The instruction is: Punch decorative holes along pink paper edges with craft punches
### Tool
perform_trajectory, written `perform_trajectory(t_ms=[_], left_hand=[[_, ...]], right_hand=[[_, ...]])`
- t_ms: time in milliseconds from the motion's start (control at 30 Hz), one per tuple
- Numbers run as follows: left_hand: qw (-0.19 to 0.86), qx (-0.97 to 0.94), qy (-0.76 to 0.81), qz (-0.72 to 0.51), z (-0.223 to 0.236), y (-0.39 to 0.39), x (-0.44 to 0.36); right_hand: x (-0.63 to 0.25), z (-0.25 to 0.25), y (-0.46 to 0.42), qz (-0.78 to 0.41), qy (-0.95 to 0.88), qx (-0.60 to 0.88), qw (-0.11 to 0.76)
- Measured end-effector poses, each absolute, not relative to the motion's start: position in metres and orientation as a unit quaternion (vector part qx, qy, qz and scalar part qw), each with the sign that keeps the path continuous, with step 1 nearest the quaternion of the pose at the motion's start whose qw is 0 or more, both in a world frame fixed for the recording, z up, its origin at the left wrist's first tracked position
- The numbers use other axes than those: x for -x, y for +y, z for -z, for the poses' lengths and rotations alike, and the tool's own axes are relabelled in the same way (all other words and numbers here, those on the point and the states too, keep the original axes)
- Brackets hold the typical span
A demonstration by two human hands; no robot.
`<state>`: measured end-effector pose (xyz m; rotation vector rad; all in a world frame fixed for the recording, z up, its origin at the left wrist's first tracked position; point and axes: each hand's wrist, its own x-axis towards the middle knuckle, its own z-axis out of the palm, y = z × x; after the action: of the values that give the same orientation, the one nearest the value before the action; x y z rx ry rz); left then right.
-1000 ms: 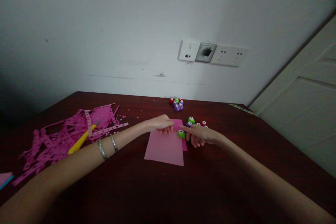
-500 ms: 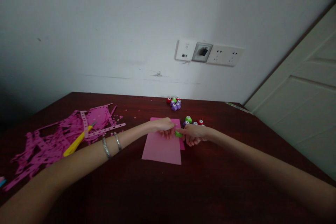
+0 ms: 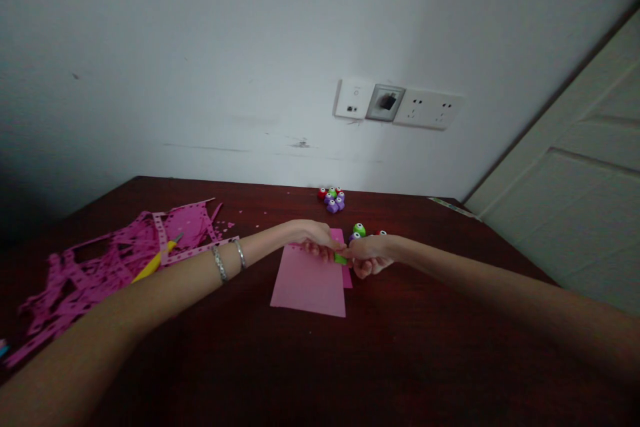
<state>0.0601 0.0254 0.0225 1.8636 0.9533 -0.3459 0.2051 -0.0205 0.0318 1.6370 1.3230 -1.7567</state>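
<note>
A sheet of pink paper (image 3: pixel 309 287) lies on the dark red table, with a second pink piece (image 3: pixel 347 277) showing under its right edge. At that edge sits a small green craft punch (image 3: pixel 341 258), mostly covered by fingers. My left hand (image 3: pixel 318 240) is over the upper part of the sheet, closed, its foremost fingers reaching onto the punch. My right hand (image 3: pixel 369 253) grips the punch from the right with curled fingers. Just behind it stand several more craft punches (image 3: pixel 359 230), green, purple and red with white buttons, partly hidden by the hand.
Another cluster of craft punches (image 3: pixel 332 199) stands near the wall. On the left lies a heap of punched pink paper strips (image 3: pixel 75 280) with a yellow cutter (image 3: pixel 150 268) on it. Tiny pink cut-outs (image 3: pixel 223 228) are scattered beside the heap. Wall sockets (image 3: pixel 425 107) are above the table.
My left hand has shifted right, and its fingers now meet my right hand at the green craft punch. My right hand has curled more tightly there.
</note>
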Motion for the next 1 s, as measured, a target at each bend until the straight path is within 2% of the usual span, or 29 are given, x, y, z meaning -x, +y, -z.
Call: perform_trajectory(t_ms=[333,667,767,867,1000], left_hand=[[0.529,-0.737,0.386,0.166,-0.020,0.031,-0.059],[0.549,-0.734,0.377,0.137,-0.012,0.029,-0.059],[0.522,-0.742,0.393,0.149,-0.018,0.025,-0.060],[0.452,-0.781,0.408,0.139,-0.024,0.022,-0.060],[0.368,-0.829,0.420,0.033,-0.022,0.021,-0.054]], right_hand=[[-0.210,-0.018,-0.012,0.658,0.484,-0.541,0.202],[-0.207,-0.024,-0.018,0.609,0.520,-0.571,0.182],[-0.206,-0.026,-0.021,0.583,0.533,-0.589,0.172],[-0.204,-0.027,-0.027,0.538,0.559,-0.613,0.153],[-0.202,-0.028,-0.037,0.444,0.611,-0.646,0.109]])
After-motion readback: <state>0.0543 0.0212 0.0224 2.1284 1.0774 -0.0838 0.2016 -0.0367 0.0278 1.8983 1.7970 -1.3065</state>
